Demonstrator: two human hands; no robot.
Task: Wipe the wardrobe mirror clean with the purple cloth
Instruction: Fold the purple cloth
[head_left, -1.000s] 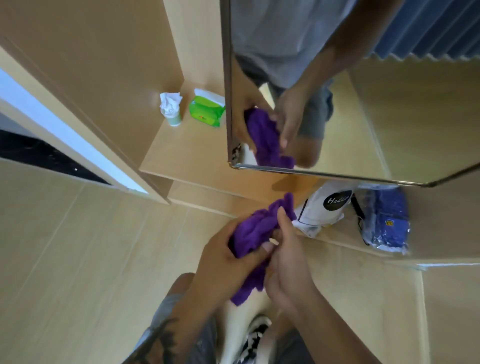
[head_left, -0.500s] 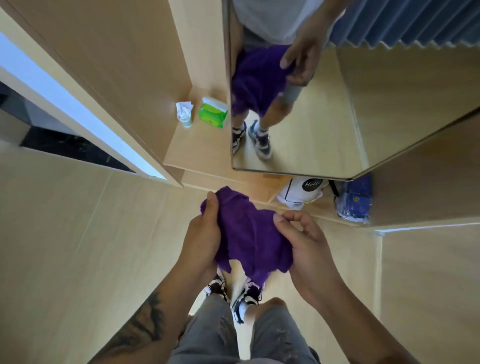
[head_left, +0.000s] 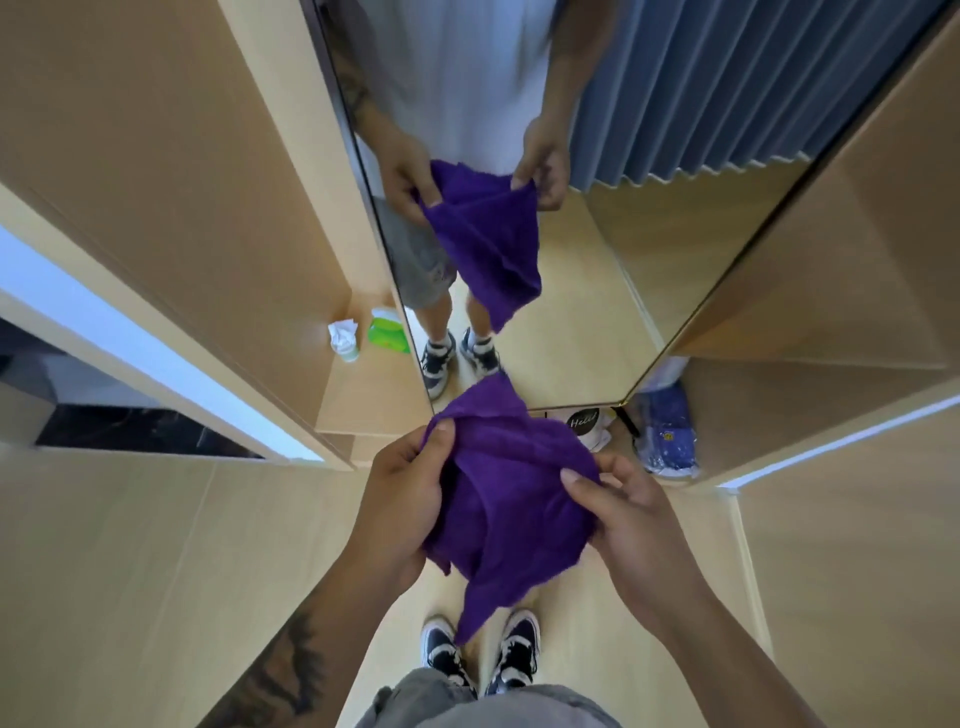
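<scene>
purple cloth (head_left: 511, 499) between both hands

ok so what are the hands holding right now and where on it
Both hold the purple cloth by its upper edge: the left hand pinches the left side, the right hand the right side; the rest hangs down.

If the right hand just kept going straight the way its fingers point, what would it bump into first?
The right hand points inward, pinching the purple cloth, so it would press further into the cloth first, then likely meet the left hand gripping the other side. Depth is uncertain.
</scene>
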